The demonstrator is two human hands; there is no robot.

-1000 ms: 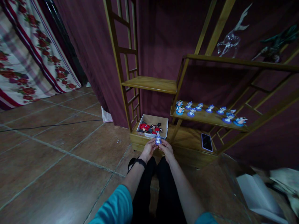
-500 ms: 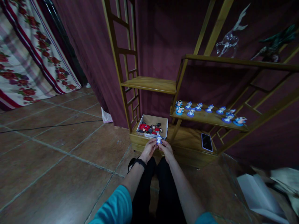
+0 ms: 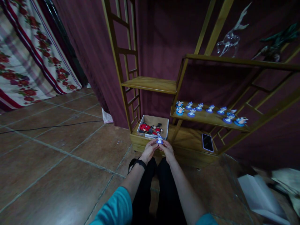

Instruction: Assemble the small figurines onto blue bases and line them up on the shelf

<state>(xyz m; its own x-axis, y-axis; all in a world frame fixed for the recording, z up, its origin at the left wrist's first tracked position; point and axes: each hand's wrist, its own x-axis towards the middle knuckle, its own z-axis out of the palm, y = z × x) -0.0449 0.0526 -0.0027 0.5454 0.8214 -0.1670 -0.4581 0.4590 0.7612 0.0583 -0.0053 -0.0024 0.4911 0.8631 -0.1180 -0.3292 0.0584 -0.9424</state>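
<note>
Between my two hands I hold a small purple-and-white figurine (image 3: 160, 140) upright, just in front of a cardboard box. My left hand (image 3: 149, 150) grips its base from the left, and my right hand (image 3: 168, 149) pinches it from the right. Several red and black figures (image 3: 150, 128) lie jumbled in the open box (image 3: 165, 124) beyond my fingers. To the right, several similar figurines (image 3: 210, 108) on round purple or blue bases stand along a wooden shelf (image 3: 201, 117).
A phone (image 3: 207, 142) lies on the low wooden ledge at right. Above stand a clear glass deer (image 3: 229, 40) and a dark green ornament (image 3: 276, 43). A short shelf (image 3: 152, 83) overhangs the box. A black cable (image 3: 58, 126) crosses the tiled floor; a white box (image 3: 260, 193) sits lower right.
The figurine has turned slightly between my fingers. My hands have stayed in nearly the same place, and the box and shelf figurines have not moved.
</note>
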